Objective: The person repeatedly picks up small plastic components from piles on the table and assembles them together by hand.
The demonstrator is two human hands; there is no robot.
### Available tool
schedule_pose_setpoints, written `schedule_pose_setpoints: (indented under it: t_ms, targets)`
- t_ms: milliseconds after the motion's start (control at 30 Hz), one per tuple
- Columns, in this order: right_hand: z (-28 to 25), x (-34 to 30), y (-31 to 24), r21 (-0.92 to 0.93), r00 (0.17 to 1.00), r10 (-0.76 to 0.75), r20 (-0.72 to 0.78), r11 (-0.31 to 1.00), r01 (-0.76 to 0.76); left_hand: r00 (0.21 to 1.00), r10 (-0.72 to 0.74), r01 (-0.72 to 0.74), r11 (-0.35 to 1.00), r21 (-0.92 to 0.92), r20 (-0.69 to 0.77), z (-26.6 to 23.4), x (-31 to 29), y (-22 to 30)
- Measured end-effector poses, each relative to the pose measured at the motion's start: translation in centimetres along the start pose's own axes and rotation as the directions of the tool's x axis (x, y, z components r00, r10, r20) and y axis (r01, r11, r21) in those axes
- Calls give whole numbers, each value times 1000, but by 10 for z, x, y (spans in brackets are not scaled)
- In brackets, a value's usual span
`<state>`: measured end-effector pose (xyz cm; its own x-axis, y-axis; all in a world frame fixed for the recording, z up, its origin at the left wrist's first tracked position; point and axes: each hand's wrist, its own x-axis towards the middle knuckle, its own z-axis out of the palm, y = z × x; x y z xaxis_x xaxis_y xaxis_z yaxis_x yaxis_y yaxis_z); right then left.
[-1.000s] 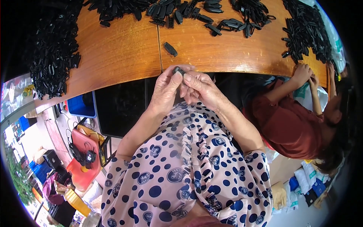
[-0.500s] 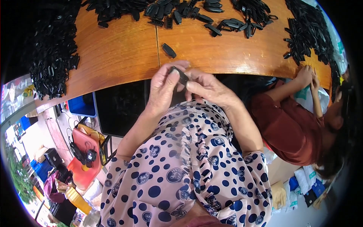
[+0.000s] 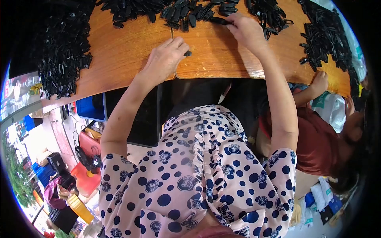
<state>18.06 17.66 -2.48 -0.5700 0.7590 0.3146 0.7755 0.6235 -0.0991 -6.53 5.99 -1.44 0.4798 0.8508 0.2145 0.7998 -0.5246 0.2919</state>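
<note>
My left hand [image 3: 168,56] rests over the table near its front edge, fingers curled together. From under its fingertips pokes a small black plastic piece [image 3: 188,53], mostly covered by the hand. Farther forward and to the right, my right hand [image 3: 248,33] reaches to the loose heap of black plastic pieces [image 3: 180,12]. Its thumb and fingers close on the end of a long, narrow black plastic piece [image 3: 218,20] lying at the heap's near side.
More black pieces lie in a big pile [image 3: 65,51] at left and another pile [image 3: 325,35] at right. A person in a dark red top [image 3: 309,131] sits at my right, hands at the table edge. A blue bin [image 3: 90,108] stands below the table at left.
My hands, which were together at the table edge around a dark piece, have parted. The left moved forward onto the table where a lone piece lay; the right stretched out to the heap.
</note>
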Motion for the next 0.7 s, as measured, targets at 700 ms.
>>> schedule_pose_setpoints:
  t_ms: [700]
  targets:
    - [-10, -27, 17, 934, 791, 549, 271, 49, -354, 768, -640, 516, 595, -616, 25, 41, -18, 14]
